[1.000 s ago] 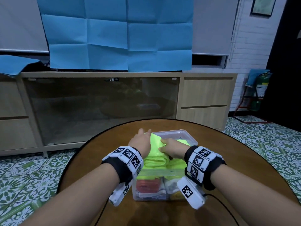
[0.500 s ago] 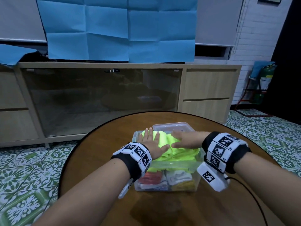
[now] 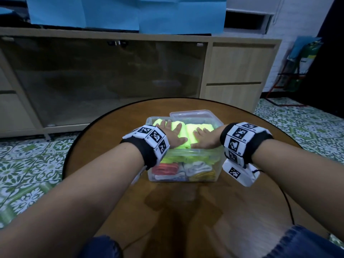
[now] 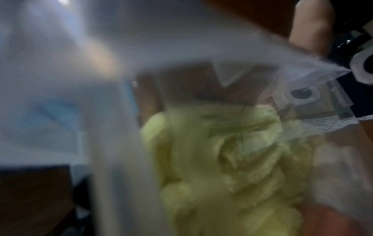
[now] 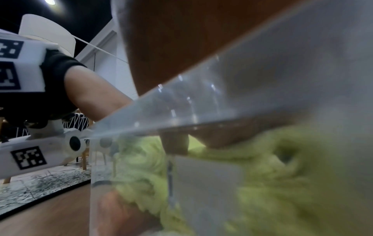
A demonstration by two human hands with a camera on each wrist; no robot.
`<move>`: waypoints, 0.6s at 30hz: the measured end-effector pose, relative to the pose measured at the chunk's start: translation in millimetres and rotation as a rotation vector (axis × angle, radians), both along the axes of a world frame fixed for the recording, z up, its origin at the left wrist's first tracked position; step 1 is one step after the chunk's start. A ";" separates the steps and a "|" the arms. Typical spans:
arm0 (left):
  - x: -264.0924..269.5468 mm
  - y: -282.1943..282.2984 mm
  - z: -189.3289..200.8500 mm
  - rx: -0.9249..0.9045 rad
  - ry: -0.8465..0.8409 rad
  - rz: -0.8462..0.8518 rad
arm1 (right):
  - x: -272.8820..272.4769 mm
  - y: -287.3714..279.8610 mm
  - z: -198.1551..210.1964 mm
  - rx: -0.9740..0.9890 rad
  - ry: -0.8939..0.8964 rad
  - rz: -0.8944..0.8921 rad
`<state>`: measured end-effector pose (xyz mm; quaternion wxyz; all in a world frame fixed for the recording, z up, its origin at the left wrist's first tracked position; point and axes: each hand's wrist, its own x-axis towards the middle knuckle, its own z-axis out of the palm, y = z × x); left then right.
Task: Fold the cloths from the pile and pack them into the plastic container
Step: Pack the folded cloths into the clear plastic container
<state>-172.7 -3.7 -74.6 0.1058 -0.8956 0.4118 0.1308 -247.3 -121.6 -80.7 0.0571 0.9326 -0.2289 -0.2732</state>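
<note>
A clear plastic container (image 3: 216, 171) stands mid-table, packed with folded cloths. Neon yellow-green cloths (image 3: 188, 130) lie on top. Red (image 3: 164, 169), white (image 3: 197, 168) and yellow (image 3: 202, 176) ones show through its front wall. My left hand (image 3: 172, 135) lies flat on the left yellow-green cloth with fingers spread. My right hand (image 3: 203, 137) presses flat on the right one. Both wrist views are blurred. They show the yellow-green cloth (image 4: 232, 159) (image 5: 252, 183) through the container wall (image 5: 201, 108).
The container's clear lid (image 3: 193, 114) lies just behind it. The round brown table (image 3: 186, 211) has a black rim, and a cable (image 3: 288, 203) runs along its right side. A wooden sideboard (image 3: 238, 71) with glass doors stands beyond, on a green patterned tile floor (image 3: 28, 161).
The hands went from tucking the yellow-green cloth into the container to lying flat on top. The cloths now sit lower, level with the rim. The head camera tilted down.
</note>
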 end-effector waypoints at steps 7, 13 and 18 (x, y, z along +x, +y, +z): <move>11.1 -6.8 -4.9 -0.065 0.049 0.053 | 9.2 0.0 -3.9 -0.028 -0.011 -0.021; 28.5 -11.0 -5.5 -0.073 0.043 0.086 | 23.0 3.9 0.0 -0.044 -0.034 -0.012; 27.8 -9.3 -14.2 -0.040 0.020 0.072 | 16.5 6.4 1.2 0.050 -0.028 -0.010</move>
